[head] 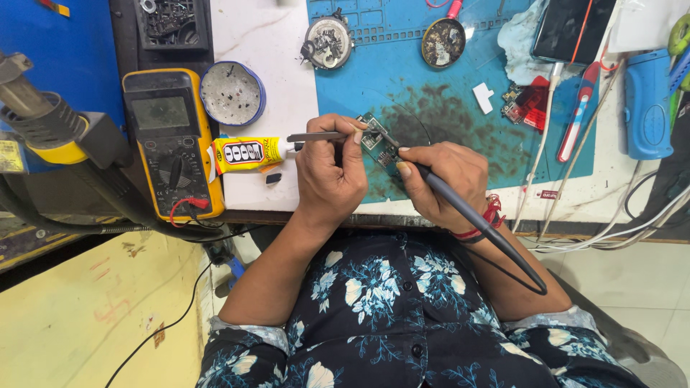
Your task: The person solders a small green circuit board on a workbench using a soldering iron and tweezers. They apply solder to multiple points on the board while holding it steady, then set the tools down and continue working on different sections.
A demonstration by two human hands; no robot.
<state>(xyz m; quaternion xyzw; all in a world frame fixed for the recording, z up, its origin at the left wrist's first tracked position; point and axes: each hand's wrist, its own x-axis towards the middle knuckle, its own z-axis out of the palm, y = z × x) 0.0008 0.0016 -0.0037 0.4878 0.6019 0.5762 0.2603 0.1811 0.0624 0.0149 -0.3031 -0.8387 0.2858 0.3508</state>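
Soldering a small board under tweezers and iron.

My left hand (pixel 330 172) pinches metal tweezers (pixel 316 136); my right hand (pixel 442 179) clamps the soldering iron (pixel 474 215) like a pen. Both tips meet on the green circuit board (pixel 377 140), lying on the blue mat (pixel 431 93). I judge steadiness best with both wrists braced against the bench edge.
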